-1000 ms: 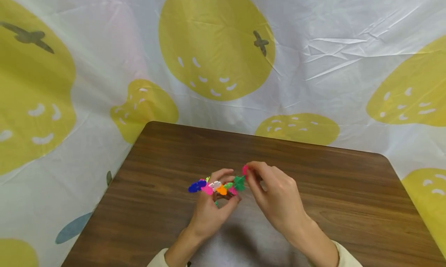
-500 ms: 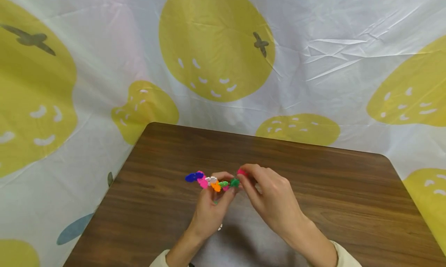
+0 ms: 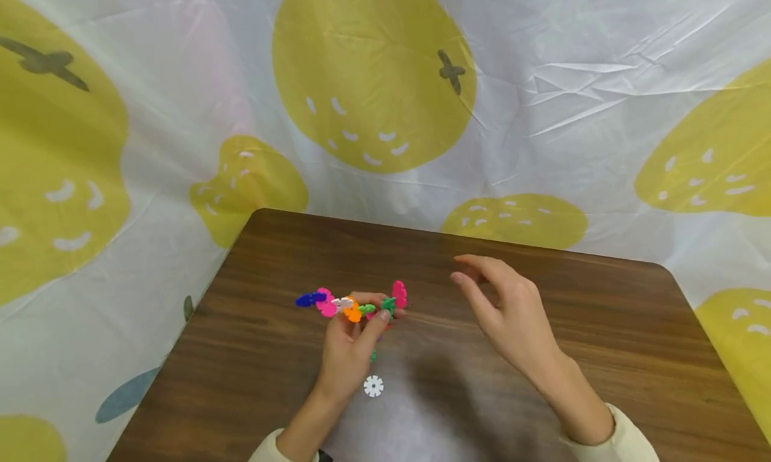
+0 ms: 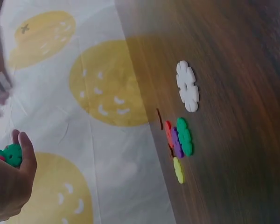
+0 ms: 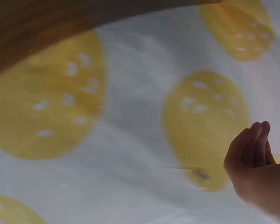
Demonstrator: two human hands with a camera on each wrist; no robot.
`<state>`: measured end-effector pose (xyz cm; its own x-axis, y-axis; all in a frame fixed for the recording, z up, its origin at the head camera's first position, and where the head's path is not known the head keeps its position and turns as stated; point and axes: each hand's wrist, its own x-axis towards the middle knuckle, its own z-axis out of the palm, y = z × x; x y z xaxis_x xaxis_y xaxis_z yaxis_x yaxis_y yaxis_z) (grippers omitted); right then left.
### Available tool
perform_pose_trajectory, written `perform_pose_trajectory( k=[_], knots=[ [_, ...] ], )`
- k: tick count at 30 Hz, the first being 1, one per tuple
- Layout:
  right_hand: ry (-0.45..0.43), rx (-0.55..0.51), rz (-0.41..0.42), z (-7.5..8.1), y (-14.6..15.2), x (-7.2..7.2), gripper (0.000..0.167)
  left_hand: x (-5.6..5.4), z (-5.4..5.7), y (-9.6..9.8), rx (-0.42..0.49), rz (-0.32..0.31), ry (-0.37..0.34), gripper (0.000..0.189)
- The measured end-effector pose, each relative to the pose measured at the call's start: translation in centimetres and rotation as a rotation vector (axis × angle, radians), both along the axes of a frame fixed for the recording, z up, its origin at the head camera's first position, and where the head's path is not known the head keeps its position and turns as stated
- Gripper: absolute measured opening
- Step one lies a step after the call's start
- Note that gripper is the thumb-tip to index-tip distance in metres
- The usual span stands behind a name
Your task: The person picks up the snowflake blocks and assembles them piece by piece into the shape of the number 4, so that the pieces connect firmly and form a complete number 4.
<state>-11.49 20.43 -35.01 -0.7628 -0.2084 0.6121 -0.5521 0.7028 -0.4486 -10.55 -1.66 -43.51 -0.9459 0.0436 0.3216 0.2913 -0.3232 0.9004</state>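
Note:
A chain of interlocking notched plastic discs (image 3: 353, 312) is gripped by my left hand (image 3: 345, 358), thumb pressed near its green disc (image 3: 388, 305). Dark blue, pink, white, orange and light green discs run along it to the left. At its right end a bright pink disc (image 3: 399, 294) stands upright on the green one. My right hand (image 3: 518, 318) is raised over the table to the right, apart from the chain. Its thumb and fingers are bent loosely, with nothing between them. In the left wrist view, a green disc (image 4: 13, 155) shows between the left hand's fingers.
A white disc (image 3: 373, 386) lies on the brown wooden table (image 3: 602, 328) below the left hand. Beyond it, the left wrist view shows green (image 4: 184, 136), purple, red and yellow discs grouped together. A white curtain (image 3: 578, 134) with yellow fruit prints hangs behind the table.
My right hand has let go of the bright pink disc, which stays on the chain, and has moved right. My left hand has shifted left with the chain, uncovering the white disc on the table.

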Motion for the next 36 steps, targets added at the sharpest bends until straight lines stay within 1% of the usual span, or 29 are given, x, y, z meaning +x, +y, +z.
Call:
perform_pose_trajectory(
  k=[4, 7, 11, 14, 17, 20, 25, 27, 33, 36],
  knots=[
    [-0.101, -0.009, -0.051, -1.9, 2.1, -1.4, 0.031, -0.1, 0.1, -0.2, -0.016, 0.013, -0.009, 0.012],
    [-0.171, 0.003, -0.062, -3.6, 3.2, -2.1, 0.036, -0.1, 0.3, -0.3, -0.01, 0.011, -0.034, 0.012],
    [-0.253, 0.023, -0.046, -6.4, 4.1, -2.9, 0.041, -0.1, 0.4, -0.3, -0.007, 0.0, -0.077, 0.013],
    [-0.321, 0.023, -0.024, -8.5, 4.5, -3.5, 0.046, 0.0, 0.5, -0.3, -0.011, -0.011, -0.093, 0.014],
    [-0.361, 0.024, -0.001, -10.5, 4.5, -3.9, 0.05, 0.0, 0.5, -0.3, -0.019, -0.018, -0.105, 0.014],
    [-0.381, 0.033, 0.017, -11.9, 4.3, -4.3, 0.052, 0.1, 0.6, -0.3, -0.032, -0.023, -0.11, 0.014],
    [-0.4, 0.05, 0.038, -13.7, 3.7, -4.9, 0.051, 0.1, 0.7, -0.3, -0.029, -0.041, -0.113, 0.015],
    [-0.421, 0.053, 0.047, -14.3, 3.4, -5.2, 0.052, 0.1, 0.7, -0.4, -0.028, -0.045, -0.112, 0.014],
    [-0.501, 0.063, 0.036, -15.3, 2.5, -5.8, 0.054, 0.2, 0.7, -0.4, -0.018, -0.05, -0.1, 0.015],
    [-0.515, 0.072, 0.029, -15.5, 1.9, -6.2, 0.054, 0.2, 0.7, -0.5, -0.017, -0.048, -0.099, 0.015]
  ],
)
